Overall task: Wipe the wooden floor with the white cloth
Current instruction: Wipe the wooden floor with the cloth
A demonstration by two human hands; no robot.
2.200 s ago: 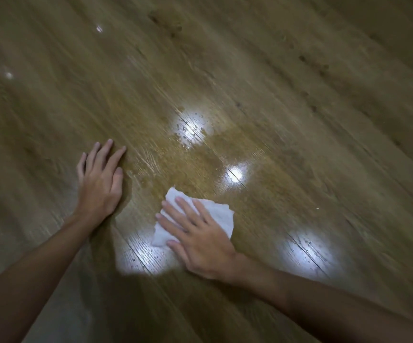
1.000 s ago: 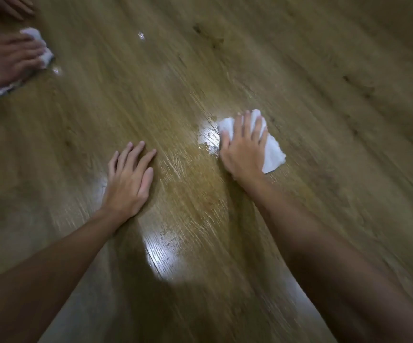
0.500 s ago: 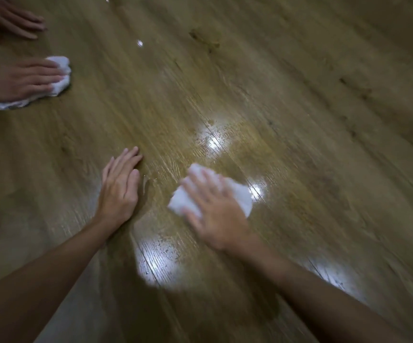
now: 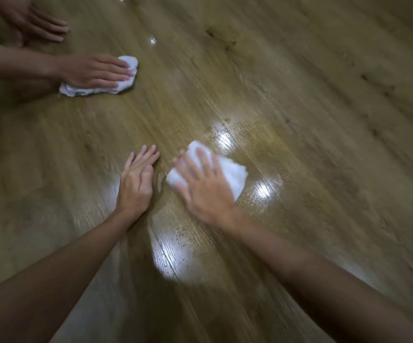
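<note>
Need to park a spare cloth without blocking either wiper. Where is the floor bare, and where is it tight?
Bare: the wooden floor right of the white cloth, out to the far right, and the strip between the second person's cloth and the left hand. Tight: the narrow gap between left hand and right hand.

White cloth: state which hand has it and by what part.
The right hand presses flat on the white cloth, covering its near-left part; fingers straight, not curled round it. The left hand rests on the wooden floor, holding nothing.
</note>
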